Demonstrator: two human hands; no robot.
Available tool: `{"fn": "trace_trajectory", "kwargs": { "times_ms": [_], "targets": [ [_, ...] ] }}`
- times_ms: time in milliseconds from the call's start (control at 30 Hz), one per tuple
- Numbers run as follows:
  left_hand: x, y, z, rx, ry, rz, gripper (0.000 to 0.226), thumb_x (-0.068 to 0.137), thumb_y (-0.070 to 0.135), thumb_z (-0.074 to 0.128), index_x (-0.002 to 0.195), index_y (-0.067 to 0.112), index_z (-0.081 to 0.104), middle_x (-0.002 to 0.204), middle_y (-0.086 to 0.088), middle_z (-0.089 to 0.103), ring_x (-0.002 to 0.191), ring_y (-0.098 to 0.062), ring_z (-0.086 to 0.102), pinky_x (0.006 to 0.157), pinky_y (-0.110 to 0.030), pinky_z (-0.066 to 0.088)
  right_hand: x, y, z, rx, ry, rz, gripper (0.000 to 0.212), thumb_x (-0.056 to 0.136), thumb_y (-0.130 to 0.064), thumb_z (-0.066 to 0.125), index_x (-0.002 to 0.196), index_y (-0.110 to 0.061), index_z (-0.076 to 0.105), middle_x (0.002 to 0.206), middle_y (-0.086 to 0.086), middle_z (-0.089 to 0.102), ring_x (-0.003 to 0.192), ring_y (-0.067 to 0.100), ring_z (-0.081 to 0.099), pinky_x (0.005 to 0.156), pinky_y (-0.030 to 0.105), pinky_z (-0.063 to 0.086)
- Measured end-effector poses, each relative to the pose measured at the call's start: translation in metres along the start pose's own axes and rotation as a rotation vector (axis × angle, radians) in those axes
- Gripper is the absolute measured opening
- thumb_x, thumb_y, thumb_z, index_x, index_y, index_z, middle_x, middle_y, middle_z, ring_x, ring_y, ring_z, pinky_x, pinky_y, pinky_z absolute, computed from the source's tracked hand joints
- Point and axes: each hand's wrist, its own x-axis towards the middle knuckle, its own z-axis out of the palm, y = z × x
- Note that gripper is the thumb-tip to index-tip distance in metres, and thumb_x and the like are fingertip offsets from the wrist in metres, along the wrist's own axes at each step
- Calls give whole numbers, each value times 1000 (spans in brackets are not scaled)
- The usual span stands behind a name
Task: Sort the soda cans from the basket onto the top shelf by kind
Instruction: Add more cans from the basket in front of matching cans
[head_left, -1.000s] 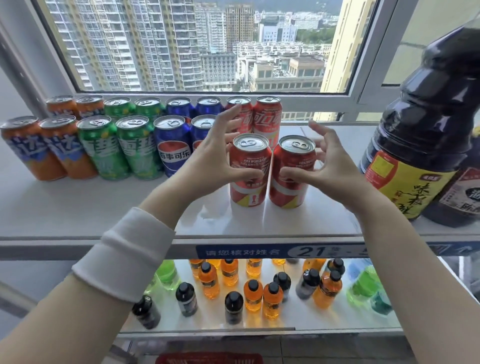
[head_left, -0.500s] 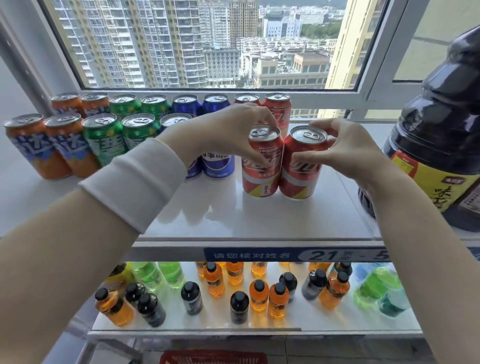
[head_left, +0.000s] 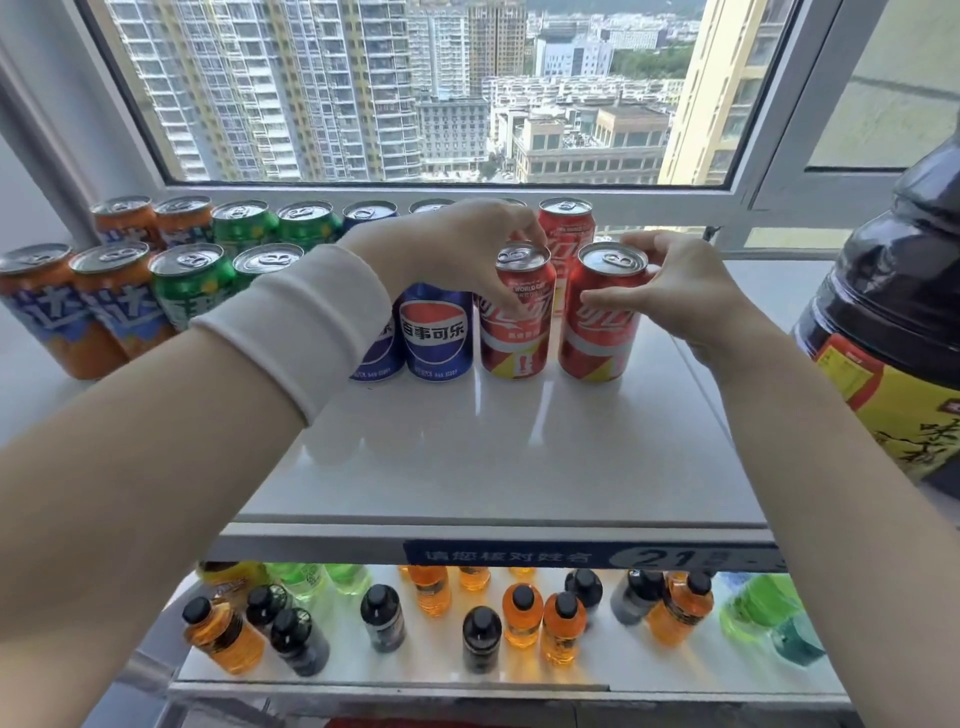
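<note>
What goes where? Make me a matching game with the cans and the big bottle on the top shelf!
Things:
1. orange cans
2. green cans
3. blue cans
4. bottle

Places:
a. far right
b. far left
c. right beside a red can
d. between the orange and the blue ones

Pairs: 1-b, 2-d, 3-c, 4-a
</note>
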Motion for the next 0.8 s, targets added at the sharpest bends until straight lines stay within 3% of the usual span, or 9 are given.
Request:
{"fn": "trace_trajectory", "kwargs": {
  "times_ms": [67,167,233,333,433,600,667,800],
  "targets": [
    [2,-2,-1,11,-11,-3,72,71,32,78,132,19,43,135,1,48,120,-15,45,92,-24,34,1,0,0,18,-23,11,74,57,-10,86,124,-3,54,113,7,64,103,19,62,92,33,50],
    [4,-3,-2,25,-17,-5,71,71,31,78,132,19,43,135,2,48,118,-14,45,90,-22,32,3,0,0,28,-58,11,39,62,-3,82,88,-22,61,90,-4,66,87,10,64,82,25,52],
    [5,-3,-3,25,-19,-8,70,71,30,78,132,20,44,135,3,48,114,-10,44,88,-21,31,3,0,1,32,-72,-12,40,63,-2,81,79,-28,56,84,-10,62,80,3,61,77,20,50],
    [4,-4,-3,24,-20,-5,71,70,30,78,131,21,44,134,3,48,113,-10,44,87,-21,31,5,-1,3,32,-85,-13,48,61,-5,83,101,-17,60,96,-2,66,89,11,64,84,27,51],
    [4,-4,-3,24,-26,-17,72,70,28,79,132,21,43,135,3,48,119,-14,45,88,-22,33,5,-2,4,19,-93,-18,73,59,-9,85,125,-4,53,113,7,63,102,18,62,90,31,51],
    [4,-2,-1,15,-65,-42,73,69,31,79,131,24,41,138,1,45,123,-19,44,98,-33,39,4,-2,4,10,-133,-27,54,67,-5,80,112,-16,53,95,-7,62,84,2,60,72,14,49],
    [4,-1,0,24,-68,-41,73,72,29,78,133,23,39,140,1,43,124,-19,43,97,-31,37,2,-1,5,5,-139,-25,49,70,-4,77,107,-21,50,90,-11,60,82,0,59,69,12,48],
    [2,3,1,66,-66,-43,73,76,30,74,137,22,34,140,-1,41,124,-20,41,96,-31,36,-5,-3,8,1,-115,-31,56,75,-4,74,121,-19,46,89,-16,56,84,1,58,65,10,46]
  ]
}}
